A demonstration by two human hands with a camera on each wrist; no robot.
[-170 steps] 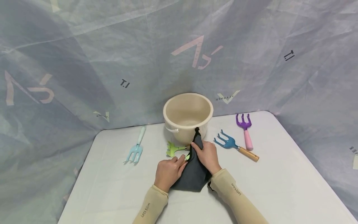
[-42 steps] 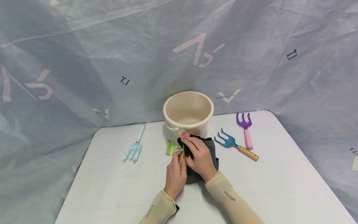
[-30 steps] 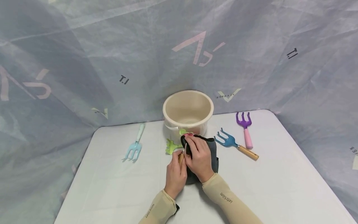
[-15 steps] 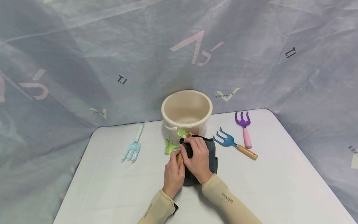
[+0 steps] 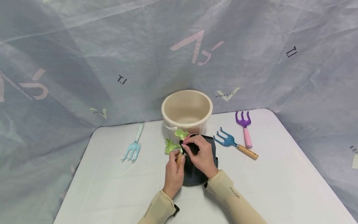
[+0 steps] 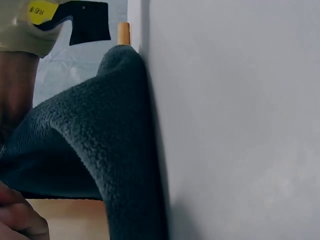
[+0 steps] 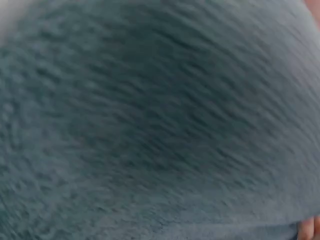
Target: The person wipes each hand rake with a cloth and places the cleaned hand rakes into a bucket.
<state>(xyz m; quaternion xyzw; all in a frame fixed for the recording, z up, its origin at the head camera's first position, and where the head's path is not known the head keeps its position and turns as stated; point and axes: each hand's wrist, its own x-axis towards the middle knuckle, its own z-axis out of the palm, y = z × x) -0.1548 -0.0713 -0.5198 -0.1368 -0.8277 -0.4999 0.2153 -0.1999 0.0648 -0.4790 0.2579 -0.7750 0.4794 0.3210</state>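
My left hand (image 5: 173,174) grips the wooden handle of a small green garden hand tool (image 5: 181,134). The tool points away from me, its green head showing beyond the cloth near the bucket's foot. Thumb and forefinger of my right hand (image 5: 204,155) pinch the black edge of a dark grey fleecy cloth (image 5: 195,174), close to the tool's neck. In the left wrist view the cloth (image 6: 115,125) drapes down to the white table, and it fills most of the right wrist view (image 7: 160,120). Right beside my left fingertips lies a green hand rake (image 5: 171,146), its handle hidden.
A cream bucket (image 5: 187,107) stands at the table's back edge, against a grey fabric backdrop. On the right lie a blue hand rake (image 5: 229,141) with wooden handle and a purple one (image 5: 243,122) with pink handle. A pale blue fork (image 5: 133,147) lies at the left.
The cloth was pulled up steeply around the tool earlier and now lies lower and wider. The tool's green head has come into sight beyond it. My right hand has turned slightly, still pinching the cloth.
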